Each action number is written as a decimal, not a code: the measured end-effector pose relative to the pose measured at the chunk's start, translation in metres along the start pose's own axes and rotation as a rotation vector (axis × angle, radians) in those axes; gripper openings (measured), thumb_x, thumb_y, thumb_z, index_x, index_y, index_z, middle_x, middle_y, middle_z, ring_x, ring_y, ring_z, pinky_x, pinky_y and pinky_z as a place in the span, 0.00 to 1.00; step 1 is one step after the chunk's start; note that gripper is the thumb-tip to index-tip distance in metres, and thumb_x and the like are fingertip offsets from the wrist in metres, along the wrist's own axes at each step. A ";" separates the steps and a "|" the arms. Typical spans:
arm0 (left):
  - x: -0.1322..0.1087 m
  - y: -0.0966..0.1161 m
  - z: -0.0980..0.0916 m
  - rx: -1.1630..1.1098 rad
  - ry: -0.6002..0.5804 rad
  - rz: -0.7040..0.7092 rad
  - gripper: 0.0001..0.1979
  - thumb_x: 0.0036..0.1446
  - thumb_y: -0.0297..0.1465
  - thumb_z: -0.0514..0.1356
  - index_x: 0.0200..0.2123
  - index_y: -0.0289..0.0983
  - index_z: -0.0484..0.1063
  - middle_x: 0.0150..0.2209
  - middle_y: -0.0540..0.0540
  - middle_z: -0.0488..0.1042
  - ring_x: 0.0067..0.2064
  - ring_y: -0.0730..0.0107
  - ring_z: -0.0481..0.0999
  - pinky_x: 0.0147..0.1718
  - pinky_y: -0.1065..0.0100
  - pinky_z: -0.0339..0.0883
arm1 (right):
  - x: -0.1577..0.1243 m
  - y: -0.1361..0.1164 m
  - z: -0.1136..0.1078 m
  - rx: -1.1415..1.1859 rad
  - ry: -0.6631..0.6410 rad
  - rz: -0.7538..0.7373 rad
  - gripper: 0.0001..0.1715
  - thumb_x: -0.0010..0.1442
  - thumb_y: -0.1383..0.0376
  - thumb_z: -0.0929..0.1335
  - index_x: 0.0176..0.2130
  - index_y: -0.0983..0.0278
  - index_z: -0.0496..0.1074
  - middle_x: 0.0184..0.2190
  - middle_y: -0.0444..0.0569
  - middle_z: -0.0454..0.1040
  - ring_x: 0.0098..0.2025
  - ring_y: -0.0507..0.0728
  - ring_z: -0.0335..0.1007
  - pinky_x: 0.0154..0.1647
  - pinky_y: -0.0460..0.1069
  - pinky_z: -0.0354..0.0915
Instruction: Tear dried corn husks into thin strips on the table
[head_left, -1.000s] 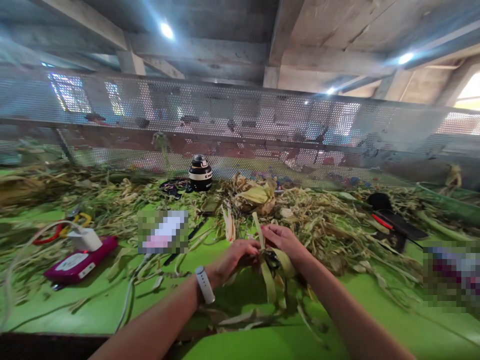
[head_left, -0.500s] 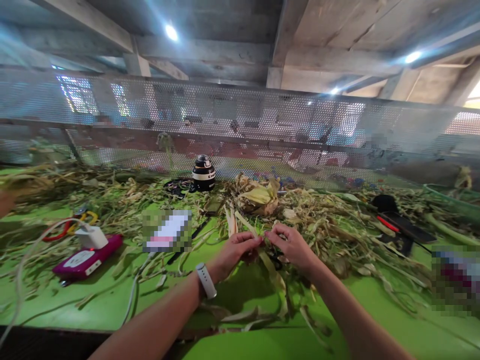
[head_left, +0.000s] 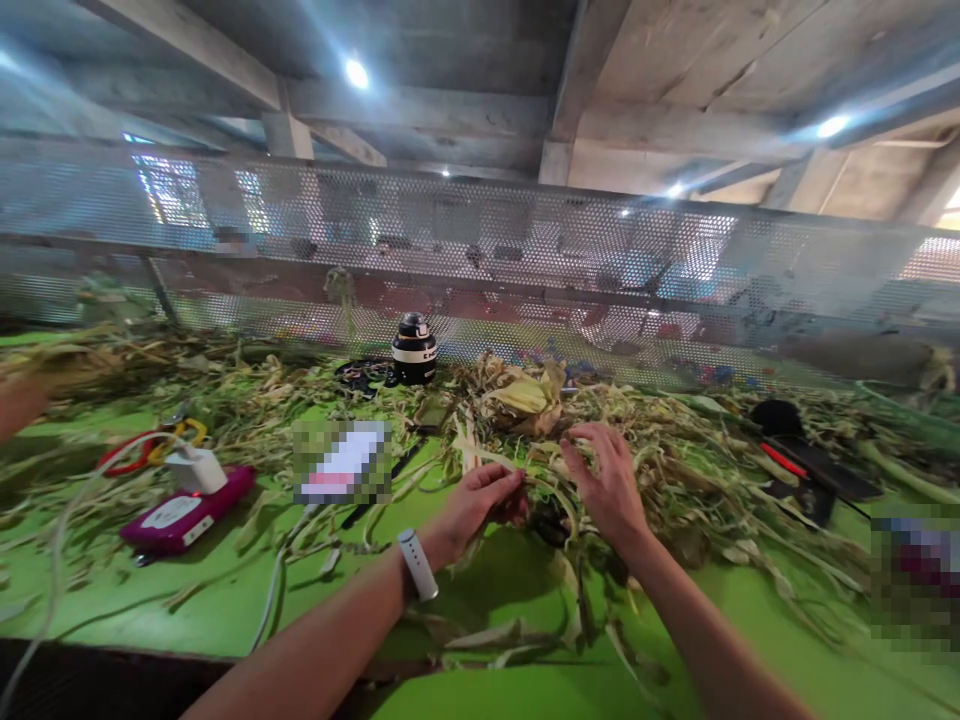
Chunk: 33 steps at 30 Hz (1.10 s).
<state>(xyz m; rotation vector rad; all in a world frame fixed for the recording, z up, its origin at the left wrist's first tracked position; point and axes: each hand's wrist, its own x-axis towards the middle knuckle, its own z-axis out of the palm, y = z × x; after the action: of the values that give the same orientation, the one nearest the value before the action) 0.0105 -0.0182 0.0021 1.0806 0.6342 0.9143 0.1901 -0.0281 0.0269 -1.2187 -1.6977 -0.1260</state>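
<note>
Green and bare along its near side, the bench [head_left: 510,690] is strewn with dry husk strips, too many to count. One white watch band [head_left: 418,565] circles the left wrist. Thumb and finger of the left hand [head_left: 480,505] are pressed together, pinching one pale husk strip [head_left: 495,458] near the middle of the bench. On the right hand [head_left: 606,485], just beside it, the grip is spread, with nothing visible in it. Work looks under way with this strip; plenty of others lie loose, and how much is already done cannot be told. Left of the hands are one purple box [head_left: 187,510], one white plug [head_left: 196,468] on it, and one blurred-out flat object [head_left: 345,462]. At the left edge is part of one other person's hand [head_left: 19,402]. Farther back stand one black jar [head_left: 415,358] and, behind it, a perforated screen [head_left: 480,240].
</note>
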 end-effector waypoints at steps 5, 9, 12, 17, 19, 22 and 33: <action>0.002 0.000 -0.002 0.005 0.071 0.067 0.15 0.45 0.40 0.64 0.24 0.34 0.66 0.21 0.52 0.70 0.21 0.80 0.64 0.21 0.75 0.52 | -0.006 -0.014 -0.003 0.083 -0.309 -0.059 0.14 0.62 0.59 0.60 0.30 0.62 0.68 0.29 0.49 0.70 0.35 0.56 0.64 0.38 0.50 0.59; 0.002 0.001 -0.003 0.049 0.108 0.065 0.15 0.42 0.38 0.66 0.25 0.33 0.69 0.22 0.51 0.71 0.22 0.80 0.65 0.20 0.75 0.52 | -0.008 -0.020 0.003 0.181 -0.492 0.001 0.15 0.60 0.60 0.61 0.27 0.63 0.68 0.25 0.46 0.71 0.29 0.54 0.65 0.33 0.48 0.58; 0.003 0.002 -0.002 0.005 0.147 0.053 0.14 0.40 0.36 0.67 0.25 0.33 0.71 0.22 0.50 0.71 0.21 0.80 0.64 0.19 0.75 0.51 | -0.007 -0.019 0.004 0.201 -0.540 0.030 0.14 0.60 0.61 0.62 0.26 0.63 0.67 0.24 0.46 0.70 0.28 0.53 0.64 0.31 0.47 0.58; 0.005 0.005 -0.003 -0.080 0.213 0.039 0.11 0.40 0.34 0.68 0.22 0.32 0.71 0.19 0.51 0.70 0.19 0.82 0.62 0.18 0.76 0.49 | -0.002 -0.013 0.001 0.167 -0.562 -0.016 0.14 0.59 0.62 0.61 0.24 0.63 0.65 0.23 0.44 0.67 0.27 0.52 0.62 0.30 0.47 0.57; 0.006 0.006 -0.004 -0.094 0.209 0.045 0.11 0.39 0.33 0.68 0.22 0.32 0.72 0.18 0.52 0.69 0.18 0.83 0.61 0.17 0.77 0.49 | -0.001 -0.009 0.001 0.146 -0.556 -0.027 0.14 0.59 0.62 0.61 0.24 0.63 0.64 0.22 0.44 0.67 0.26 0.52 0.62 0.29 0.47 0.58; 0.006 0.005 -0.006 -0.154 0.169 0.049 0.11 0.40 0.34 0.68 0.26 0.32 0.73 0.21 0.50 0.73 0.22 0.81 0.68 0.21 0.78 0.56 | -0.003 -0.003 0.002 0.064 -0.452 -0.066 0.12 0.60 0.62 0.61 0.27 0.62 0.66 0.26 0.46 0.69 0.31 0.55 0.64 0.34 0.48 0.59; 0.004 -0.001 0.004 -0.136 0.119 0.162 0.19 0.44 0.37 0.66 0.39 0.33 0.75 0.38 0.41 0.78 0.42 0.64 0.75 0.46 0.64 0.64 | -0.030 -0.030 0.026 0.080 -0.447 -0.089 0.10 0.57 0.64 0.63 0.25 0.63 0.66 0.25 0.48 0.70 0.29 0.54 0.62 0.31 0.48 0.56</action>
<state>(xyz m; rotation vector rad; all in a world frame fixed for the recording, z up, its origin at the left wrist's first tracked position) 0.0155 -0.0169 0.0027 0.9712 0.5794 1.1529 0.1499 -0.0470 0.0040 -1.1693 -2.1206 0.1729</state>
